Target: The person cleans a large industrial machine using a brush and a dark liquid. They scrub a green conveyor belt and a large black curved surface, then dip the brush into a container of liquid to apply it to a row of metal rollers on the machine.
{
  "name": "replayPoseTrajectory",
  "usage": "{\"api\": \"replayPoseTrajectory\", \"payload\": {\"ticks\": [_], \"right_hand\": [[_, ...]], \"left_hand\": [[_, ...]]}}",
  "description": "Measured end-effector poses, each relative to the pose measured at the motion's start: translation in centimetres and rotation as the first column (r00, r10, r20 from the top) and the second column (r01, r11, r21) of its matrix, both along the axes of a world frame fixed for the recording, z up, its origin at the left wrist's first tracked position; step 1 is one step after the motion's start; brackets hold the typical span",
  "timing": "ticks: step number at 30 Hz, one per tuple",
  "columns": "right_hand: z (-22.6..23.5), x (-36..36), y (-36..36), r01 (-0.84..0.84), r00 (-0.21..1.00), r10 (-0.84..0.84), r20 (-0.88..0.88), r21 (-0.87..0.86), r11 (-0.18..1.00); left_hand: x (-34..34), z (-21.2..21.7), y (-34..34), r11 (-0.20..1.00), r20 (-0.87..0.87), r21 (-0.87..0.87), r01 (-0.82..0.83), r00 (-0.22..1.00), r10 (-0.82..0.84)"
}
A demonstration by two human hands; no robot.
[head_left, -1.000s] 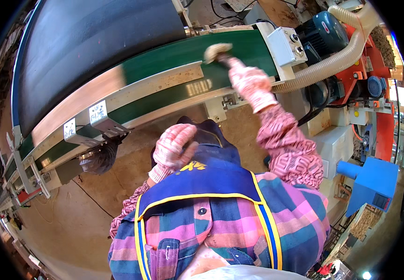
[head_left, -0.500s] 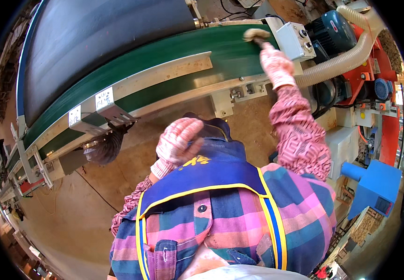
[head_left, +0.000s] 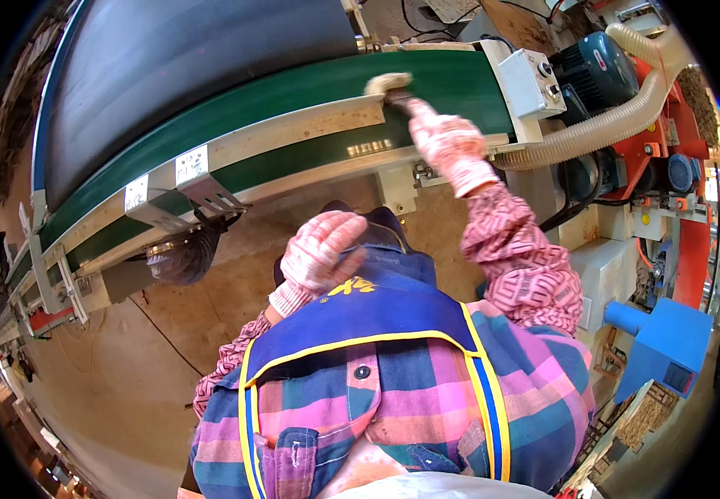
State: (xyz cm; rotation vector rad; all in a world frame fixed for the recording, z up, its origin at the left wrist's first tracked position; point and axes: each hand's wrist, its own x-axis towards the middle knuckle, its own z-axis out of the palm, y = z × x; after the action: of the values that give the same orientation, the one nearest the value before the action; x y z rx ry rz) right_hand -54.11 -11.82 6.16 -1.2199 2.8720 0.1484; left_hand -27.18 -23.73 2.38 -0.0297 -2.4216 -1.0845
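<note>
1. At far left, the long green machine bed with its pale metal side rail (head_left: 293,137) runs up and to the right. A wide dark belt surface (head_left: 194,58) lies above it.
2. Two small white rectangular labels (head_left: 192,165) sit on the rail beside a grey metal bracket (head_left: 210,200). A dark ribbed hose end (head_left: 179,258) hangs below them, over the sawdust-brown floor (head_left: 110,374).
3. The left hand (head_left: 320,254), in a pink-and-white knitted glove, rests half-curled on the blue apron with yellow trim (head_left: 360,308). It holds nothing that shows.
4. The right hand (head_left: 447,145), gloved the same way, is stretched out and closed round the dark handle of a small pale-bristled brush (head_left: 389,83). The bristles touch the green bed at the rail's upper end.
5. To brush well here, I judge short strokes along the rail, away from the corner, would serve. The bristles should stay flat and the sleeve clear of the belt edge.
6. Right of the brush stands a white control box with small knobs (head_left: 530,79). Beyond it are a dark teal motor (head_left: 597,71) bearing a small red label and a beige ribbed duct hose (head_left: 618,121).
7. Farther right are an orange-red machine frame (head_left: 692,241) and a blue box-shaped housing (head_left: 668,345).
</note>
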Motion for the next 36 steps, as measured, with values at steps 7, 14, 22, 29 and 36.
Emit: {"api": "replayPoseTrajectory", "payload": {"ticks": [7,14,22,29,36], "right_hand": [[0.3,-8.7,2.4,0.353,0.93,-0.356,0.095,0.049,0.934],[0.5,-7.4,0.4,0.28,0.96,-0.278,0.043,-0.061,0.958],[-0.3,-4.8,-2.1,0.188,0.978,-0.185,0.091,-0.024,0.982],[1.3,-3.4,0.9,0.151,0.985,-0.158,0.075,0.085,0.985],[2.1,-9.8,3.4,0.343,0.935,-0.347,0.078,0.057,0.938]], "left_hand": [[2.3,-1.1,0.0,0.989,0.052,0.045,-0.14,0.989,0.137],[2.0,0.1,0.2,0.997,0.009,-0.028,-0.068,0.998,0.068],[1.8,-0.3,0.7,0.993,0.068,-0.09,-0.071,0.995,0.077],[1.1,-1.6,1.2,0.987,0.047,0.055,-0.153,0.987,0.151],[1.4,-1.0,1.0,0.984,0.083,0.004,-0.176,0.981,0.175]]}}
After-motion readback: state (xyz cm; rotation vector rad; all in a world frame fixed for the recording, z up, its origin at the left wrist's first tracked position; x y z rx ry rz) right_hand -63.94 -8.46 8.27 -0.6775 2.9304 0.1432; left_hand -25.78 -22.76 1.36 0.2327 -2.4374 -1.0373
